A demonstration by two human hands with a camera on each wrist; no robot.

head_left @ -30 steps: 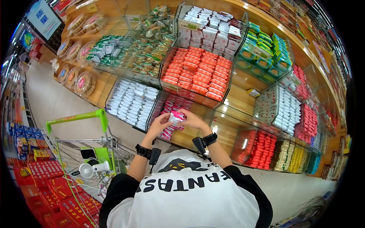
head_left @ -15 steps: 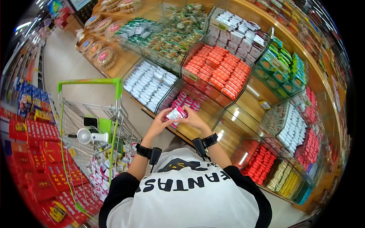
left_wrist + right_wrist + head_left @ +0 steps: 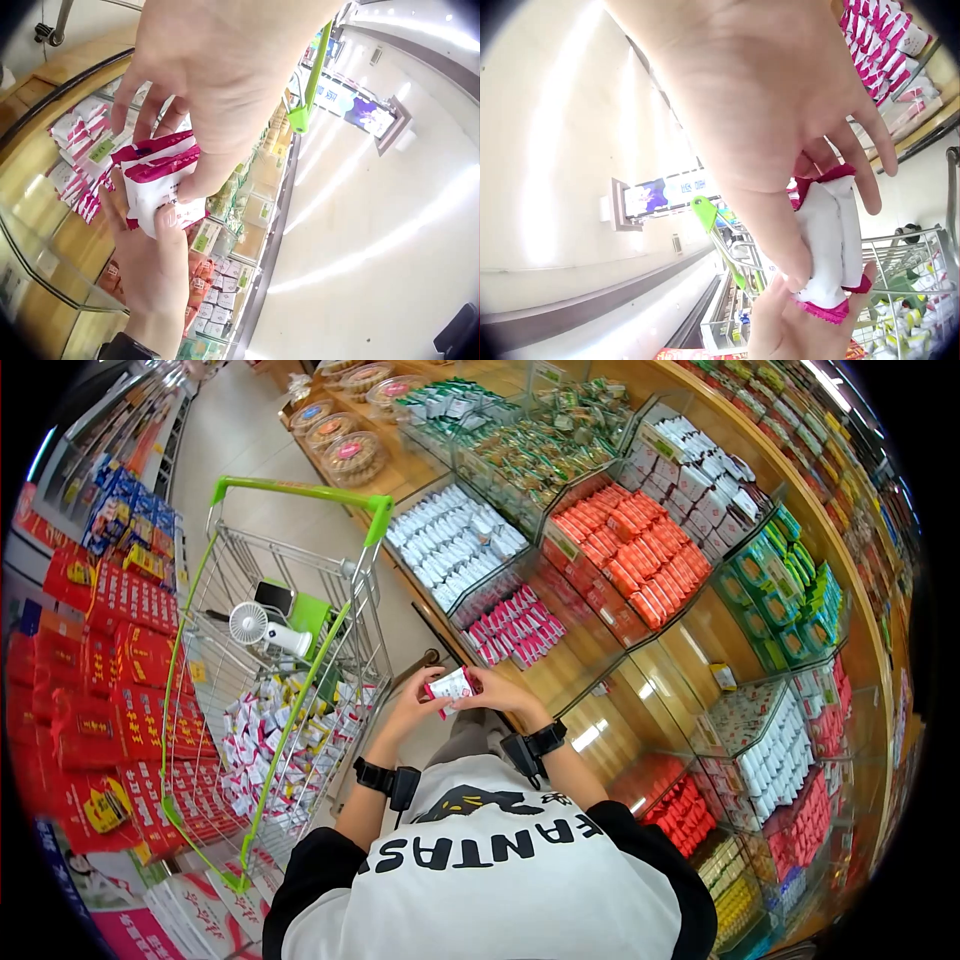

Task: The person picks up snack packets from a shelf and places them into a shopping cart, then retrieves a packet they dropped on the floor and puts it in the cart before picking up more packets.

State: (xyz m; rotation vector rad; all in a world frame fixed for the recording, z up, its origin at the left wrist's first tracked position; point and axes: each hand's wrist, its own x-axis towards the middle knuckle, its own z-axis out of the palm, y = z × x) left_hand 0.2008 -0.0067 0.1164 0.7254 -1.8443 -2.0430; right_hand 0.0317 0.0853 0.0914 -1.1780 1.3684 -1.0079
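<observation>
Small white-and-magenta snack packets (image 3: 450, 685), at least two stacked flat together, are held in front of the body between both hands. The left hand (image 3: 412, 705) grips them from the left, its thumb pressed on the white face of the packets (image 3: 154, 187) in the left wrist view. From the other side the right hand (image 3: 503, 695) pinches them, thumb on the front and fingers spread behind. The right wrist view shows the packets' (image 3: 829, 240) crimped magenta ends. Similar packets (image 3: 515, 627) fill a bin on the display just beyond the hands.
A shopping cart (image 3: 375, 510) with green handle stands at the left, holding many packets (image 3: 275, 740), a white handheld fan (image 3: 250, 623) and a dark phone (image 3: 274, 598). Clear-walled bins of white (image 3: 455, 540) and orange packets (image 3: 630, 550) line the display. Red boxes (image 3: 90, 700) are stacked far left.
The view has swung left, so the cart and its load show more fully and the display sits further right. Both hands keep hold of the packets, now farther from the magenta bin.
</observation>
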